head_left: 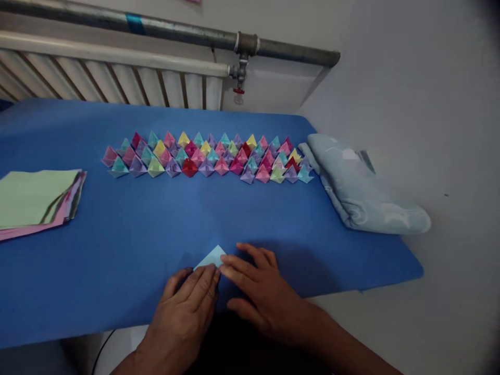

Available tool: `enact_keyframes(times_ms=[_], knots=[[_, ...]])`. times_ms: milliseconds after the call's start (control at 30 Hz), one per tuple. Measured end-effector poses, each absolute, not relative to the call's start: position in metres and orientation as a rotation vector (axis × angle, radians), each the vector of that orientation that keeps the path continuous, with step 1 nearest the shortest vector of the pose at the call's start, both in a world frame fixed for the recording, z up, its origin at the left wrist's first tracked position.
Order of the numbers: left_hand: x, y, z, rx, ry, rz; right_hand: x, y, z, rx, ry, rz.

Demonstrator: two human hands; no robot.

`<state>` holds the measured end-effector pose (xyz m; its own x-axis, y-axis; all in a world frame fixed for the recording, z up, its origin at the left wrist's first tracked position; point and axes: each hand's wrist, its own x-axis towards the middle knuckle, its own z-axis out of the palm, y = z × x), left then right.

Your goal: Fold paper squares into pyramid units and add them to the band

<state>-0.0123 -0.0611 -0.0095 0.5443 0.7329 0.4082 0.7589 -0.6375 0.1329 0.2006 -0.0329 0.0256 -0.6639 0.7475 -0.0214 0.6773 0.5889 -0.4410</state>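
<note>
White radiator (pixel 117 75) and grey metal pipe (pixel 187 33) on the wall (pixel 390 78) behind a blue counter (pixel 117 234). Pipe has a blue tape band (pixel 135 23); red valve handle (pixel 238 91) below its fitting.

Active piece: light-blue paper (pixel 213 256), near edge of counter, roughly mid-length. One pointed corner faces the far edge; rest is under the hands, full outline can't be told.

Left hand (pixel 185 310): palm down, fingers extended, mostly side by side, outermost one splayed left. Tips press on the paper's near-left part, flat against it rather than wrapped round it. Thumb mostly hidden.

Right hand (pixel 269 297): fingers loosely spread, slightly bent, released. Foremost tips touch the paper's right side, just beside the left fingertips. Thumb well apart from the other fingers, off the paper, close to the near edge.

Rest of counter: multicoloured folded paper pieces (pixel 206 166) in staggered rows toward the far edge, running nearly to the right edge. Paper stack (pixel 35 195), pale green on top, pink underneath, toward the left edge. Folded grey-blue blanket (pixel 371 198) lies over the right edge, beside the wall.
</note>
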Motion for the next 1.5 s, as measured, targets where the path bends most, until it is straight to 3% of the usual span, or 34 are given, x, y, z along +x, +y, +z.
enact_keyframes(times_ms=[300,533,800,1167,1500], knots=[[-0.023,-0.057,-0.006,-2.793,-1.199,-0.543,0.222,-0.042,0.011,-1.227,-2.719,0.411],[-0.017,-0.048,-0.007,-2.791,-1.299,-0.722,0.206,-0.039,0.026,-1.337,-2.415,0.497],[-0.021,-0.029,-0.012,-2.857,-1.437,-0.857,0.179,-0.030,0.026,-1.401,-2.502,0.377],[-0.027,-0.007,-0.006,-2.981,-1.413,-1.033,0.177,-0.017,0.022,-1.270,-1.972,0.693],[-0.033,0.003,-0.001,-3.159,-1.684,-1.064,0.173,-0.009,0.014,-1.296,-1.745,0.799]])
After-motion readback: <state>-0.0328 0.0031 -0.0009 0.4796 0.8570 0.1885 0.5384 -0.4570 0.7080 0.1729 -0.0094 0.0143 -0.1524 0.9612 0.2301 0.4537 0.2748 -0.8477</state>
